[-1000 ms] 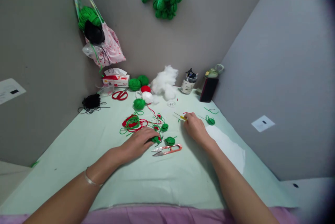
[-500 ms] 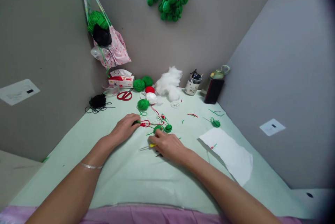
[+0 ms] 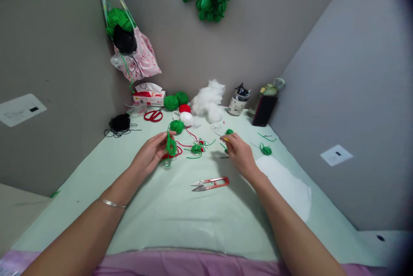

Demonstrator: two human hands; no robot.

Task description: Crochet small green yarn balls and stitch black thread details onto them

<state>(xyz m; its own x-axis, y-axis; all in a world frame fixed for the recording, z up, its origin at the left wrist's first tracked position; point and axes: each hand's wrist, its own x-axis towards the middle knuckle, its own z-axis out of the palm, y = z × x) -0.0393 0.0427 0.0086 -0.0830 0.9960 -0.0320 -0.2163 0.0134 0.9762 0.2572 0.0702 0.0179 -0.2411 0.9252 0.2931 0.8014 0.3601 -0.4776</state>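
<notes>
My left hand (image 3: 152, 152) is closed on a looped bundle of green yarn (image 3: 171, 145), raised just off the table, with red yarn (image 3: 171, 154) showing beside its fingers. My right hand (image 3: 239, 153) pinches a thin crochet hook (image 3: 223, 138) with a yellow handle, its tip pointing left. Small green crocheted pieces (image 3: 229, 132) show by that hand, partly hidden by it. Between the hands lies a green and red crocheted piece (image 3: 196, 148) with loose yarn ends. Nearer to me are thread snips (image 3: 211, 183) with orange-red handles, blades pointing left.
Behind the hands stand yarn balls (image 3: 177, 127), white stuffing (image 3: 208, 99), a pen cup (image 3: 238, 102) and a dark phone (image 3: 264, 110) leaning on a bottle (image 3: 270, 90). Red scissors (image 3: 153, 115) and black yarn (image 3: 120, 123) lie back left, white paper (image 3: 290, 190) at right.
My right hand has moved right and away from me with the hook, and the snips now show fully. My left hand has turned and lifted the green yarn.
</notes>
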